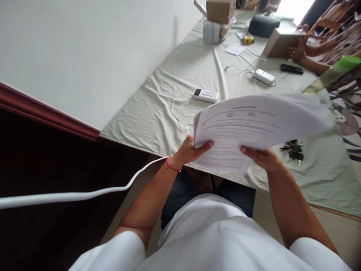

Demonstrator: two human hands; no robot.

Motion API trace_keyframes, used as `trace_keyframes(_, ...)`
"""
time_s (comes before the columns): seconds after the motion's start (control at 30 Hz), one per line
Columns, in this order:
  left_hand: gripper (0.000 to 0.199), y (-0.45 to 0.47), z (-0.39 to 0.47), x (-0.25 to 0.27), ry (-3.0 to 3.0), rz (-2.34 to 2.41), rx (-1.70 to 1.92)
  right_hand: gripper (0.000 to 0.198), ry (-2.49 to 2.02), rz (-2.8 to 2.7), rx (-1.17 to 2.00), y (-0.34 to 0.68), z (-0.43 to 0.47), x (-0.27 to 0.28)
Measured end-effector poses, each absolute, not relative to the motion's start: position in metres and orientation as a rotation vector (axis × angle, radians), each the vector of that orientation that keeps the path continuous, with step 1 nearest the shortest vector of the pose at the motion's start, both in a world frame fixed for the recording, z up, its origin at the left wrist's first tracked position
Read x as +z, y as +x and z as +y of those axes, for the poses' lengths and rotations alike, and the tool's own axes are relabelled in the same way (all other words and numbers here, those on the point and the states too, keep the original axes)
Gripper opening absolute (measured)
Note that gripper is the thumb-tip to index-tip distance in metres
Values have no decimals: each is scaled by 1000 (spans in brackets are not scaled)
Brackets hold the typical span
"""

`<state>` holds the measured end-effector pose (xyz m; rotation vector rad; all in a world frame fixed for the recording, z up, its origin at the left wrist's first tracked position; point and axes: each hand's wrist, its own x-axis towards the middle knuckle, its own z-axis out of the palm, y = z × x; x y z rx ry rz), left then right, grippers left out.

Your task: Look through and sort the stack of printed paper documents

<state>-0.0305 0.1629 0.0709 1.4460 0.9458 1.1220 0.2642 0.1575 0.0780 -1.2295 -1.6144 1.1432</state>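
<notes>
A stack of printed papers (239, 124) is held up over the near edge of the table, its right part bent and blurred. My left hand (194, 150), with a red string bracelet (172, 165) at the wrist, grips the stack's left side, thumb on top. On the lower right my right hand (262, 157) pinches the sheets, thumb on top as well; the other fingers of both hands are hidden beneath the paper. A bunch of keys (293, 151) lies on the cloth to the right of my right hand.
A pale green cloth (146, 113) covers the table. Beyond the papers lie a white power bank (206, 95), a white corded device (264, 76) and a black phone (291, 69). Another person's hand (297, 51) touches a cardboard box (282, 41). A white cable (113, 189) crosses at left.
</notes>
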Motion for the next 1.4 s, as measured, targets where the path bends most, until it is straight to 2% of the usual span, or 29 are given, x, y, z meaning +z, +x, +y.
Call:
trace_keyframes(0.1, 54, -29, 146, 64, 1268, 880, 1067, 46, -1237, -1430, 1336, 267, 140, 72)
trace_keyframes(0.23, 62, -17, 120, 35, 713, 825, 985, 46, -1369, -1128, 1598, 267, 118, 45)
trace_keyframes(0.33, 62, -9, 105, 18, 437, 821, 994, 45, -1441, -945, 1791, 261, 107, 25)
trace_keyframes(0.53, 52, -9, 98, 13, 345, 843, 1023, 41, -1441, -931, 1731, 244, 99, 14)
trace_keyframes(0.77, 53, -17, 100, 12, 364, 890, 1002, 41, -1349, -715, 1849, 233, 93, 17)
trace_keyframes(0.87, 52, -23, 102, 17, 515, 896, 1006, 43, -1374, -882, 1710, 241, 91, 20)
trace_keyframes(1.07, 48, -30, 138, 69, 1160, 918, 1073, 46, -1250, -1248, 1060, 256, 109, 50)
trace_keyframes(1.17, 49, -28, 164, 90, 1372, 856, 1170, 45, -1152, -1349, 848, 262, 129, 61)
trace_keyframes(1.27, 51, -26, 183, 88, 1441, 861, 1175, 42, -1152, -1487, 830, 268, 148, 57)
trace_keyframes(1.4, 50, -27, 191, 63, 1374, 893, 1153, 43, -1108, -1557, 989, 270, 159, 43)
